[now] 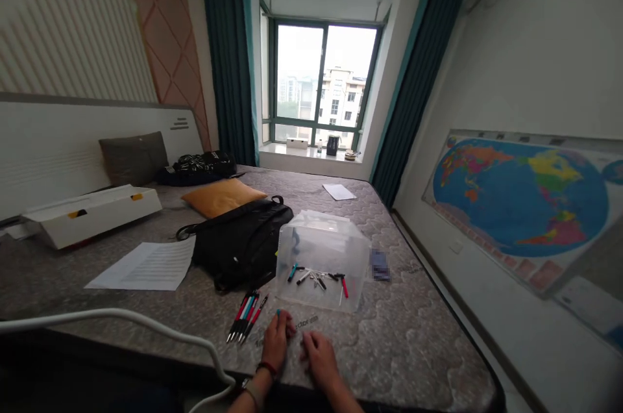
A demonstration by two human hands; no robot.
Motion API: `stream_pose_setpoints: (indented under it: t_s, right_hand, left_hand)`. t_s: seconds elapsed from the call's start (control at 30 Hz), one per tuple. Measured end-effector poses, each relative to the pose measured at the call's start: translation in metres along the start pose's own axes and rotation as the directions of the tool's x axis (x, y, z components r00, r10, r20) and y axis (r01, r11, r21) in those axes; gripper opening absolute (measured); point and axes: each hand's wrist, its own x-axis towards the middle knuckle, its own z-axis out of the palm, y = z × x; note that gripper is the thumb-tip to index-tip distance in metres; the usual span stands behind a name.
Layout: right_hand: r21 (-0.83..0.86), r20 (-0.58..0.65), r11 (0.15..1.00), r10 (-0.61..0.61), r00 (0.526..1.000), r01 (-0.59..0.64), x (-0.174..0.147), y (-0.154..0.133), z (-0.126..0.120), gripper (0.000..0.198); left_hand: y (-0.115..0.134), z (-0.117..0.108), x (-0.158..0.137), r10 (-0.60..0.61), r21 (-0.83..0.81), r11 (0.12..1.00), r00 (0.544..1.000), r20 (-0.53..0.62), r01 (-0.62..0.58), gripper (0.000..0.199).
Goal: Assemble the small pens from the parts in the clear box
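My left hand (276, 341) is closed near the front edge of the mattress, and a small teal piece, perhaps a pen part, peeks out at its fingertips. Beside it my right hand (320, 356) has its fingers curled inward; whatever they may hold is hidden. A row of red, teal and black pens (247, 317) lies just left of my left hand. Small dark pieces (307, 322) are lined up on the mattress beyond my hands. Farther on stands a clear plastic bin (321, 245), with teal, black, white and red pen parts (318, 280) visible in it.
A black bag (238, 241) lies left of the bin, near a printed sheet (146, 265) and a white box (97, 213). An orange cushion (224, 197) is behind the bag. A white cable-like tube (121, 314) crosses the lower left. The mattress (418, 328) ends at the right.
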Motion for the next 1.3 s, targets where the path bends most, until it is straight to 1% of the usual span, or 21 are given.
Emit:
stream_pose_setpoints:
  t_s: [0.03,0.07,0.13,0.2,0.27,0.3,0.37,0.4,0.47,0.53,0.6,0.7,0.77,0.87,0.93,1.0,1.07,1.13,1.2,1.23,1.3]
  right_hand:
    - [0.083,0.035,0.993,0.076,0.996,-0.079,0.003,-0.001,0.006,0.058]
    - [0.15,0.07,0.98,0.121,0.99,-0.13,0.007,-0.002,0.011,0.064]
    - [0.25,0.118,0.952,0.15,0.982,-0.176,0.014,-0.003,0.017,0.071]
    - [0.3,0.136,0.933,0.163,0.977,-0.197,0.02,0.001,0.017,0.072]
    - [0.295,0.127,0.929,0.196,0.972,-0.226,0.026,0.007,0.013,0.067]
    - [0.282,0.102,0.929,0.218,0.971,-0.238,0.028,0.01,0.01,0.065]
    - [0.275,0.084,0.926,0.246,0.966,-0.26,0.03,0.013,0.006,0.06]
    - [0.28,0.095,0.919,0.262,0.96,-0.279,0.03,0.013,0.004,0.057]
    - [0.304,0.158,0.89,0.305,0.939,-0.34,0.028,0.008,0.002,0.051]
    - [0.327,0.215,0.851,0.356,0.909,-0.411,0.025,0.001,0.0,0.044]
    - [0.351,0.229,0.826,0.382,0.896,-0.442,0.022,-0.006,-0.002,0.039]
    - [0.38,0.23,0.815,0.375,0.898,-0.438,0.019,-0.011,-0.005,0.038]
    - [0.377,0.244,0.824,0.353,0.903,-0.424,0.018,-0.011,-0.004,0.039]
    - [0.297,0.234,0.883,0.303,0.924,-0.364,0.017,-0.009,0.002,0.037]
    - [0.216,0.231,0.927,0.257,0.938,-0.307,0.017,-0.008,0.006,0.037]
    - [0.168,0.24,0.952,0.211,0.947,-0.255,0.016,-0.007,0.009,0.04]
    - [0.169,0.255,0.961,0.171,0.952,-0.218,0.016,-0.005,0.01,0.044]
    - [0.195,0.249,0.963,0.134,0.959,-0.185,0.016,0.0,0.01,0.048]
    - [0.237,0.205,0.96,0.099,0.974,-0.148,0.017,0.007,0.01,0.052]
    - [0.264,0.169,0.955,0.09,0.981,-0.133,0.018,0.011,0.01,0.055]
    - [0.332,0.101,0.935,0.094,0.99,-0.123,0.021,0.017,0.01,0.06]
  left_hand:
    - [0.002,0.006,0.002,-0.03,-0.072,0.997,1.0,-0.001,0.029,0.072]
    - [0.003,0.013,0.003,-0.051,-0.129,0.99,0.999,0.006,0.051,0.075]
    - [0.005,0.026,0.006,-0.082,-0.207,0.974,0.996,0.041,0.088,0.079]
    - [0.003,0.036,0.006,-0.105,-0.239,0.962,0.989,0.107,0.129,0.08]
    - [0.0,0.042,0.004,-0.124,-0.202,0.966,0.974,0.187,0.162,0.078]
    - [-0.003,0.044,0.004,-0.138,-0.161,0.971,0.967,0.215,0.175,0.078]
    - [-0.007,0.043,0.004,-0.128,-0.08,0.985,0.954,0.27,0.154,0.076]
    - [-0.009,0.042,0.004,-0.106,-0.053,0.991,0.954,0.279,0.125,0.076]
    - [-0.011,0.037,0.008,-0.065,-0.053,0.995,0.963,0.26,0.082,0.075]
    - [-0.011,0.033,0.011,-0.047,-0.077,0.995,0.968,0.247,0.068,0.076]
    - [-0.009,0.03,0.013,-0.028,-0.079,0.996,0.961,0.274,0.052,0.073]
    - [-0.005,0.027,0.013,0.002,-0.083,0.996,0.945,0.328,0.026,0.068]
    - [-0.003,0.026,0.012,-0.013,-0.123,0.991,0.941,0.338,0.058,0.071]
    - [-0.003,0.025,0.012,-0.078,-0.181,0.973,0.942,0.327,0.144,0.079]
    - [-0.004,0.026,0.011,-0.097,-0.201,0.965,0.942,0.32,0.167,0.082]
    - [-0.006,0.028,0.01,-0.087,-0.2,0.967,0.943,0.32,0.157,0.079]
    - [-0.008,0.03,0.008,-0.068,-0.17,0.977,0.944,0.321,0.129,0.074]
    - [-0.01,0.032,0.006,-0.021,-0.113,0.992,0.949,0.316,0.059,0.065]
    - [-0.013,0.034,0.005,0.03,-0.069,0.998,0.956,0.292,-0.011,0.057]
    - [-0.014,0.034,0.006,0.043,-0.069,0.997,0.961,0.274,-0.025,0.054]
    - [-0.016,0.034,0.009,0.027,-0.113,0.994,0.971,0.238,0.0,0.052]
